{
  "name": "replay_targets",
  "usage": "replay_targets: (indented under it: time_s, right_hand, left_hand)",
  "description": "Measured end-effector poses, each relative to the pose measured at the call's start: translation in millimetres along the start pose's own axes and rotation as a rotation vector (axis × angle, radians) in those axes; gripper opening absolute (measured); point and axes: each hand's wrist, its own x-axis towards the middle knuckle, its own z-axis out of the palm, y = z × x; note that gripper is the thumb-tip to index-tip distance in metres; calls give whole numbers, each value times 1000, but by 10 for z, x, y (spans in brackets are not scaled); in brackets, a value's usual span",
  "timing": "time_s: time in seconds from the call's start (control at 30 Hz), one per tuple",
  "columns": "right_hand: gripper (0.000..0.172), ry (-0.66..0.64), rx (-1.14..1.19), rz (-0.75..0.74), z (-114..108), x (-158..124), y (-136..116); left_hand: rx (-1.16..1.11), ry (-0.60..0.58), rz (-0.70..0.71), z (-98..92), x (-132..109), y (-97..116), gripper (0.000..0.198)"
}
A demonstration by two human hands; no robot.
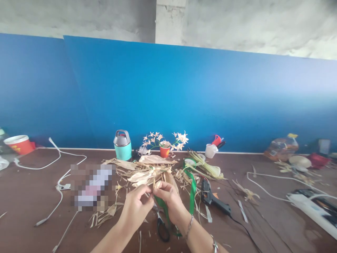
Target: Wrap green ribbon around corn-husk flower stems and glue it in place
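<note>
My left hand (139, 203) and my right hand (170, 199) meet over the middle of the table, fingertips pinched together. Between them is a small pale piece of dried corn husk (157, 185), mostly covered by the fingers. Just beyond the hands lies a heap of dried corn husks (143, 175). Beneath them a pair of scissors (162, 226) with dark handles rests on the table. To the right of my right hand hangs a loop of green ribbon (193, 191). Further right lies a black glue gun (212, 197) with its cord trailing toward the front.
Behind the husks stands a red paper cup (164, 151) with husk flowers (181, 138), beside a turquoise lidded container (123, 147). A white cup (210, 151) holds pens. A power strip (314, 214) is at right. White cables (61, 182) cross the left side. A blue partition (168, 88) rises behind.
</note>
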Motion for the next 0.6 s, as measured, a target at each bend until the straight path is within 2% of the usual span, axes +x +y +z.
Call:
replay_targets:
  time_s: [0.07, 0.17, 0.33, 0.5, 0.6]
  right_hand:
    - [22, 37, -6, -12, -7, 9, 30]
    - [25, 100, -30, -14, -15, 18, 69]
    - [27, 129, -47, -4, -14, 19, 97]
    - [28, 133, -60, -29, -24, 26, 93]
    - [29, 138, -68, -31, -31, 34, 85]
  left_hand:
    - [-3, 33, -13, 15, -3, 4, 9]
    - [-58, 46, -107, 42, -4, 19, 7]
    - [-204, -38, -281, 85, -7, -1, 6]
    - [-297, -64, -341, 110, 3, -64, 8]
    - [-285, -129, -402, 102, 21, -81, 19]
